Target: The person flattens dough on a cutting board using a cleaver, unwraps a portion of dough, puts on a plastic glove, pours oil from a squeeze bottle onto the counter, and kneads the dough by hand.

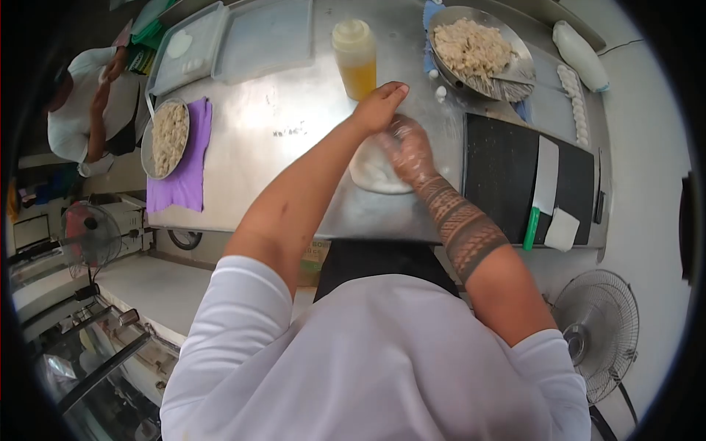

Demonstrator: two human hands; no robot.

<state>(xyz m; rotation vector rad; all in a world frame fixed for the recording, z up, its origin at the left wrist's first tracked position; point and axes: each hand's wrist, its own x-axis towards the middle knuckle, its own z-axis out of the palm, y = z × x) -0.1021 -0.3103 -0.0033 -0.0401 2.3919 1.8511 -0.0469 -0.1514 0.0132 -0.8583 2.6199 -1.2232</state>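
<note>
A flattened round of pale dough (376, 173) lies on the steel worktable in front of me. My right hand (410, 151), shiny and slightly blurred, is over the dough's right edge with its fingers stretched toward my other hand. Just above the dough, my left hand (379, 108) is turned on its side, thumb and fingers extended, close to or touching the right fingertips. Part of its fingers is hidden. I see nothing held in either hand. A squeeze bottle of yellow liquid (355, 62) stands behind the left hand.
A bowl of chunky filling (471, 48) stands back right, and another bowl (169, 140) on a purple cloth (195, 158) at left. A black board (496, 162) holds a green-handled cleaver (544, 176). Plastic trays (265, 40) lie behind. Another person (88, 103) stands far left.
</note>
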